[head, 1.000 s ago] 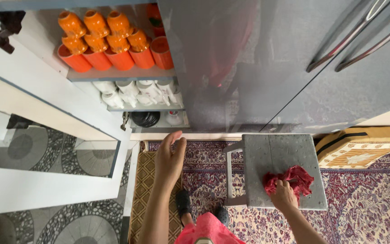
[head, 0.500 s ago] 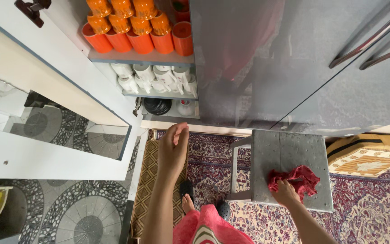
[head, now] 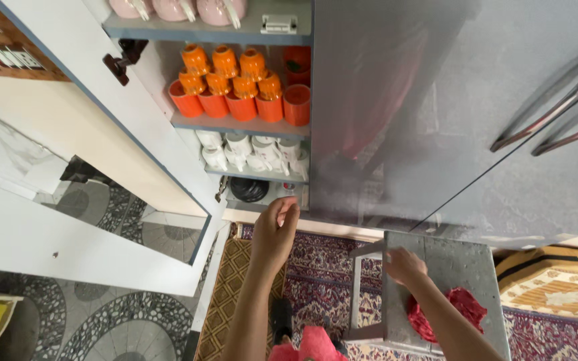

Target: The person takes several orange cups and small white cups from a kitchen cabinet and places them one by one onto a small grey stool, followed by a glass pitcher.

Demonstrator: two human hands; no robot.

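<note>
Seen from above, the left hand (head: 277, 230) hovered in the air near the bottom of the open cupboard (head: 249, 127), its grip loosely curled and holding nothing. The right hand (head: 404, 265) rested on the far left edge of the grey stool (head: 459, 264), fingers narrow and empty. The red cloth (head: 466, 309) lay on the stool just beside the right forearm

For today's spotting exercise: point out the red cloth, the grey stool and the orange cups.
red cloth (head: 466, 307), head view, on its bunched right half.
grey stool (head: 456, 264), head view, on the bare seat top.
orange cups (head: 242, 107), head view, on a front-row cup's side.
</note>
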